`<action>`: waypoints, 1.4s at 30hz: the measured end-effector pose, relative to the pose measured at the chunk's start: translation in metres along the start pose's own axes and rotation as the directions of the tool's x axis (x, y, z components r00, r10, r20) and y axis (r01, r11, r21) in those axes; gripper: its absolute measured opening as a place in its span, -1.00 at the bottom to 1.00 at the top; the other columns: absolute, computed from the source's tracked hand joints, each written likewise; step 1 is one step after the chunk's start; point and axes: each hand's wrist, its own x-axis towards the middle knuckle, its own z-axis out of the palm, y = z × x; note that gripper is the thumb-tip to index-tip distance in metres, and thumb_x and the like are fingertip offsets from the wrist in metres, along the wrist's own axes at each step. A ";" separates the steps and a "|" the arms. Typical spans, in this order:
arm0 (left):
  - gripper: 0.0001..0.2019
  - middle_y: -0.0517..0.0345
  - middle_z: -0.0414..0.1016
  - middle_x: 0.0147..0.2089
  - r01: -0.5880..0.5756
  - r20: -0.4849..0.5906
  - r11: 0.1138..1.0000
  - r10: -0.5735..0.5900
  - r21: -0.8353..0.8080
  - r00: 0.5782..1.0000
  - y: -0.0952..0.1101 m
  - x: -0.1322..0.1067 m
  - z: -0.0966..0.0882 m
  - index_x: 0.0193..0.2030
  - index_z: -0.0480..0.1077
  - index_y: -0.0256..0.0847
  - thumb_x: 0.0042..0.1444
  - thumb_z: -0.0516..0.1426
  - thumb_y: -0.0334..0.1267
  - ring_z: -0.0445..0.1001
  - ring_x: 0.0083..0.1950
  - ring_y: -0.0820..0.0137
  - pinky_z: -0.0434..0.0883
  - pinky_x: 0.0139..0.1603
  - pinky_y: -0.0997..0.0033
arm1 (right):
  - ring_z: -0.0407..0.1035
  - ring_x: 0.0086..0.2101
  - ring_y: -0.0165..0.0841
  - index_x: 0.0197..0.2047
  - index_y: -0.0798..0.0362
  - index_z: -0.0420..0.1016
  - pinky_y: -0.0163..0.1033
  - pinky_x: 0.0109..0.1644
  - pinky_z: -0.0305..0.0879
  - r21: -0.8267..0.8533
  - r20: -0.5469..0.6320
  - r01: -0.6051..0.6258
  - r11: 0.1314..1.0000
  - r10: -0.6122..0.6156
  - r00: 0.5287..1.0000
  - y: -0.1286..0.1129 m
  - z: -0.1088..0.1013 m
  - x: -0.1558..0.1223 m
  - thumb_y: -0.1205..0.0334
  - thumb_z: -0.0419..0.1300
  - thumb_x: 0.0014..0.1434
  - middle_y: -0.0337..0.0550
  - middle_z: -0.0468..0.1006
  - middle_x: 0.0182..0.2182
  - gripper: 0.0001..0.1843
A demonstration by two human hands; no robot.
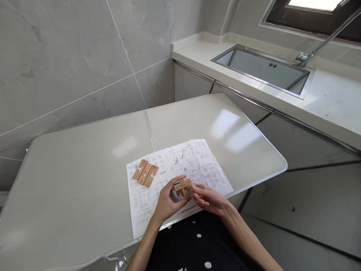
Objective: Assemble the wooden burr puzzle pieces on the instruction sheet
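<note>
Both of my hands hold a small cluster of interlocked wooden puzzle pieces (184, 187) just above the near edge of a printed instruction sheet (194, 162). My left hand (168, 201) grips it from the left with thumb and fingers. On the other side, my right hand (210, 198) pinches it with its fingertips. Three loose notched wooden pieces (145, 172) lie side by side on the sheet's left part, clear of both hands.
The sheet lies on a white folding table (79, 180) set against a grey tiled wall. To the right stands a counter with a steel sink (262, 69) and a faucet (324, 39). My dark dotted clothing (197, 244) fills the bottom.
</note>
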 end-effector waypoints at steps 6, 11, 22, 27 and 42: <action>-0.39 0.04 0.56 0.23 -0.004 -0.005 1.000 0.004 0.015 1.000 -0.001 0.000 -0.001 0.30 0.37 -0.02 0.10 0.38 -0.29 0.59 0.16 0.21 0.53 0.19 0.20 | -0.25 -0.66 -0.63 -0.30 0.03 0.51 -0.30 -0.60 -0.34 -0.002 -0.068 0.039 0.999 -0.039 0.997 0.003 0.006 -0.001 -0.09 0.55 0.03 -0.42 0.26 -0.58 -0.56; -0.41 0.07 0.57 0.21 -0.063 -0.011 0.994 0.065 0.089 0.998 0.000 0.001 0.000 0.28 0.39 -0.01 0.10 0.37 -0.29 0.58 0.16 0.22 0.51 0.19 0.21 | -0.16 -0.69 -0.67 -0.21 0.04 0.51 -0.33 -0.61 -0.33 -0.023 -0.103 0.066 0.998 -0.068 0.992 0.004 0.011 -0.001 -0.08 0.55 0.02 -0.39 0.40 -0.53 -0.52; -0.43 0.10 0.65 0.08 -0.026 -0.038 0.991 0.031 0.133 0.999 -0.004 -0.001 0.002 0.24 0.44 -0.03 0.07 0.40 -0.17 0.64 -0.02 0.26 0.59 0.04 0.24 | -0.13 -0.78 -0.67 -0.05 0.10 0.45 -0.39 -0.68 -0.36 -0.232 -0.127 -0.024 0.973 -0.006 0.992 -0.003 0.025 -0.002 -0.24 0.50 0.01 -0.51 0.33 -0.70 -0.32; -0.37 0.11 0.66 0.06 0.019 -0.072 0.991 -0.010 0.130 0.997 -0.007 -0.002 0.000 0.25 0.45 -0.03 0.01 0.43 -0.13 0.65 0.02 0.23 0.58 0.09 0.22 | -0.19 -0.78 -0.61 -0.01 0.09 0.48 -0.37 -0.71 -0.34 -0.349 -0.120 -0.019 0.937 -0.025 0.993 -0.004 0.026 -0.004 -0.36 0.30 0.20 -0.55 0.19 -0.76 -0.34; -0.32 0.06 0.57 0.12 0.014 -0.037 0.997 -0.012 0.078 0.999 -0.008 0.000 -0.007 0.28 0.42 0.00 0.01 0.45 -0.07 0.59 0.04 0.20 0.55 0.10 0.17 | 0.31 -0.58 -0.37 -0.21 -0.06 0.41 -0.23 -0.38 0.22 -0.787 -0.051 0.250 0.564 -0.464 0.884 0.008 0.010 0.004 -0.29 0.11 0.39 -0.32 0.47 -0.57 -0.55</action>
